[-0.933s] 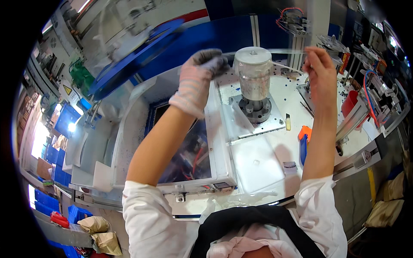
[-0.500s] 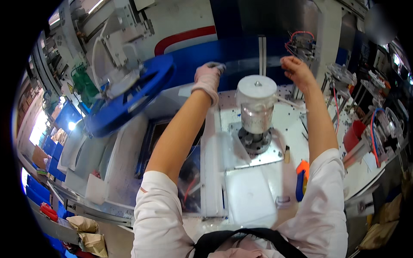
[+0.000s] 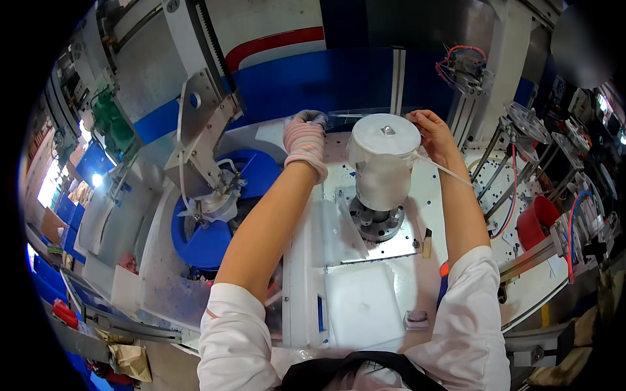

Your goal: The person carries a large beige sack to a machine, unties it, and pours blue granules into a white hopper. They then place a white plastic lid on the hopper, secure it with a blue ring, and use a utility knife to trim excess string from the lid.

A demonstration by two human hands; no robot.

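Note:
My left hand (image 3: 305, 135), in a pink-and-grey striped glove, is closed on one end of a clear plastic film (image 3: 349, 116). The bare fingers of my right hand (image 3: 433, 132) pinch its other end. Stretched between them, the film runs just behind the top of a white cylinder (image 3: 385, 137). That cylinder has a flat round cap with a bolt at its centre and stands upright on a dark round metal base (image 3: 376, 220). A whitish strap or tube (image 3: 447, 171) sticks out from its right side, near my right forearm.
A machine arm (image 3: 202, 130) reaches over a blue spoked disc (image 3: 202, 241) in the white tub at left. White sheets (image 3: 365, 306) lie in front of the cylinder. A small cutter (image 3: 427, 243) lies beside the base. A red cup (image 3: 536, 221) and metal stands are at right.
Both hands have come down and nearer with the film, closer to the cylinder's top. At left, the blue disc has dropped from a raised, tilted position to low in the tub.

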